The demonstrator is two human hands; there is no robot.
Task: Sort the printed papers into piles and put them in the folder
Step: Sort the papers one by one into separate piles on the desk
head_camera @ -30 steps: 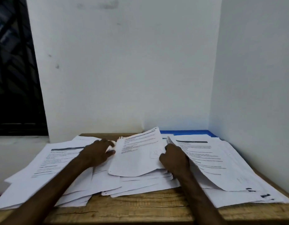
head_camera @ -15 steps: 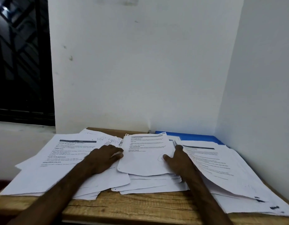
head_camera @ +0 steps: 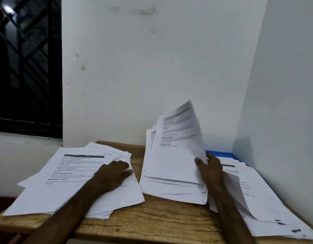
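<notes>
The fingers [head_camera: 198,162] of the right hand [head_camera: 209,166] pinch the middle stack [head_camera: 173,164] of printed papers at its right edge. The thumb lies across the front sheet, and the other fingers are hidden behind the sheets. That stack stands tilted up at centre-right of the frame, its top leaning toward the back wall and blurred, its lower edge down on the wooden surface [head_camera: 152,221].

The fingers [head_camera: 126,171] of the left hand [head_camera: 113,175] lie straight and close together, pressed flat on the right edge of the left pile [head_camera: 67,176]. This pile is a loose fan of printed sheets spread across the lower left of the frame. Bare wood shows between it and the tilted stack.

To the right of the right forearm, the right pile [head_camera: 257,194] lies flat along the side wall, reaching down to the lower right corner. A blue folder [head_camera: 227,154] peeks out at the far end of that pile, mostly under the papers, in the corner where the two white walls meet. A dark window grille [head_camera: 25,67] fills the upper left.
</notes>
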